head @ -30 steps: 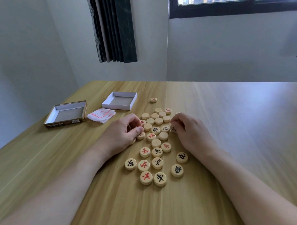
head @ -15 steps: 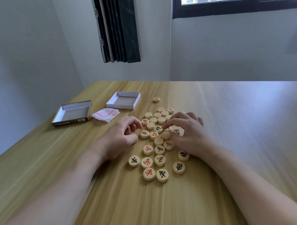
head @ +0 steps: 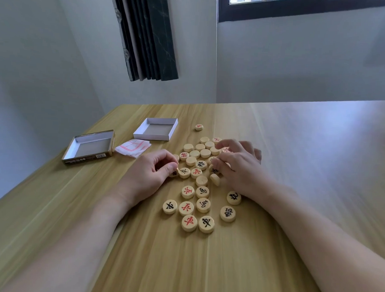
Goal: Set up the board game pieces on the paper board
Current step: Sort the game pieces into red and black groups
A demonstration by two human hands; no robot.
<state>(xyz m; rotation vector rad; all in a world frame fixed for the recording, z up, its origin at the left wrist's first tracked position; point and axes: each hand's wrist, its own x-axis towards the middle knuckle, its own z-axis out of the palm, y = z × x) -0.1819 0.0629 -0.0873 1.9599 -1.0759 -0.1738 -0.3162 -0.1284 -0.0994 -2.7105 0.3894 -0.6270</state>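
Your left hand (head: 151,174) pinches a wooden disc (head: 174,173) between thumb and curled fingertips at the left edge of the heap, while your right hand (head: 237,167), fingers bent and spread, works over the pile of game pieces (head: 199,168), tipping one disc (head: 215,179) on edge; whether it grips any, you cannot tell. The step looks like turning pieces face-up on the bare table (head: 297,150). Next, unfold the paper board (head: 133,147), lying folded beside the box tray (head: 157,129) and the second box half (head: 89,147).

A wooden table (head: 297,150) carries scattered round game pieces (head: 203,209), two open box halves (head: 89,147) (head: 156,128) and a folded paper board (head: 133,147).
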